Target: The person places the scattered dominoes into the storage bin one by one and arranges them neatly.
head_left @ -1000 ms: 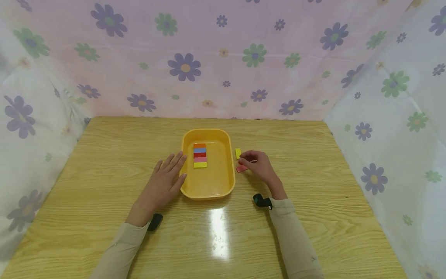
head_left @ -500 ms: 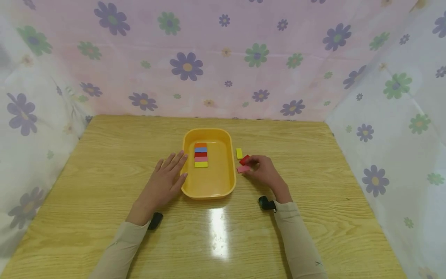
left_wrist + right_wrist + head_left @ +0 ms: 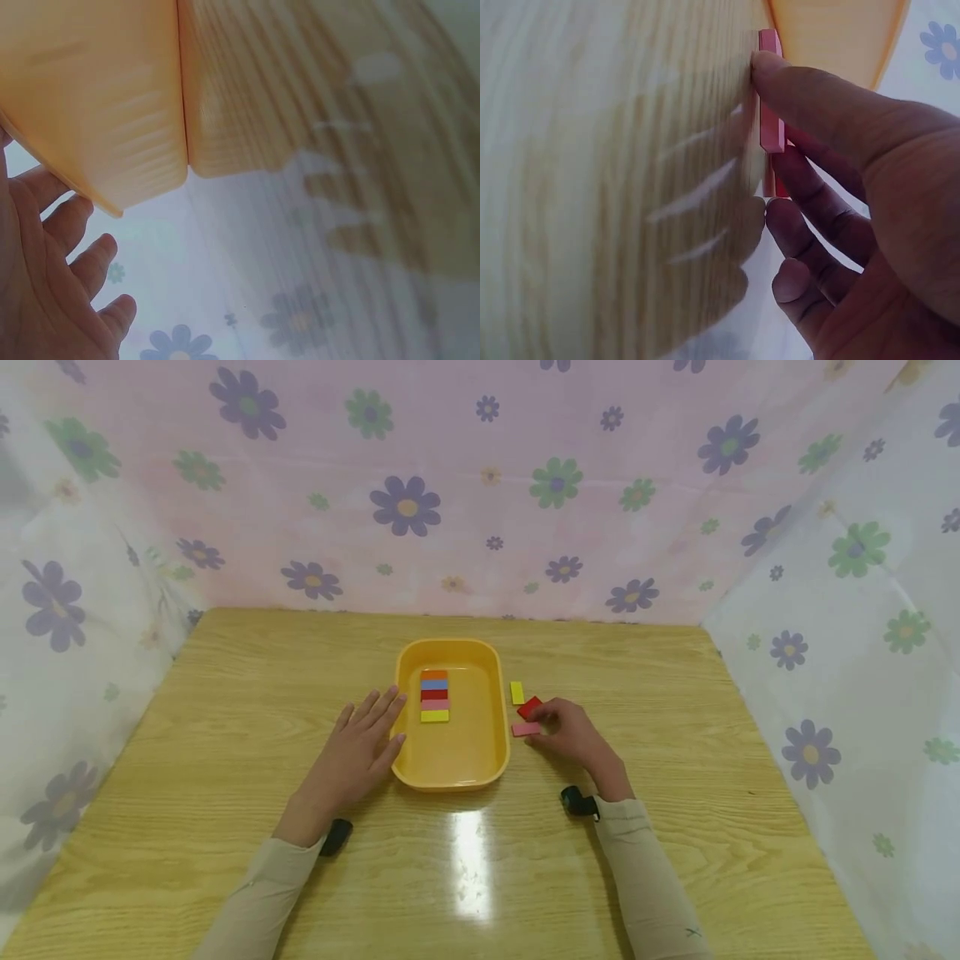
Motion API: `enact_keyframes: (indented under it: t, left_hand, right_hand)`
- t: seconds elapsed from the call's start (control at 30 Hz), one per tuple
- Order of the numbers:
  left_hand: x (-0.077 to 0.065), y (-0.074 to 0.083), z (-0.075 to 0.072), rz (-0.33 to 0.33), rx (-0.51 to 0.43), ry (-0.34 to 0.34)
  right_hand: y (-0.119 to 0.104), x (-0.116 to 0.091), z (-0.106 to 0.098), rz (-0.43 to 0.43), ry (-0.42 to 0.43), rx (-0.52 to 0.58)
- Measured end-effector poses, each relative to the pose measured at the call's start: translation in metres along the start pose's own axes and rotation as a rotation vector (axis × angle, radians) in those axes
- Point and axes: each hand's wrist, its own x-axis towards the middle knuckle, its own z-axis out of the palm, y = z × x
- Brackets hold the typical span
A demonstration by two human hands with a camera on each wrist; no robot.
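Observation:
A yellow plastic tray stands mid-table, with a column of thin blocks inside its left half: orange, blue, dark red, pink and a yellow block nearest me. My left hand rests with spread fingers over the tray's left rim; the left wrist view shows the fingertips at that rim. To the right of the tray, my right hand has thumb and index finger at opposite long sides of a loose pink block, pinching it low at the tabletop. A red block lies slanted just behind it, partly under the fingers.
A loose yellow block lies beyond the red one, close to the tray's right wall. The wooden table is bordered by a flowered cloth at the back and both sides.
My right hand has shifted slightly right and toward me, from over the red block to the pink one. The red block has come into view. The left hand stays on the rim.

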Motion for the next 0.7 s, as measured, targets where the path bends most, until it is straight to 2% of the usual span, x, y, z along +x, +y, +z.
enact_keyframes:
  t: [0.7]
  left_hand:
    - [-0.0019,-0.0001,0.0011,0.025,-0.007,0.034]
  right_hand:
    - [-0.0002,-0.0054,0.0058,-0.056,-0.011,-0.070]
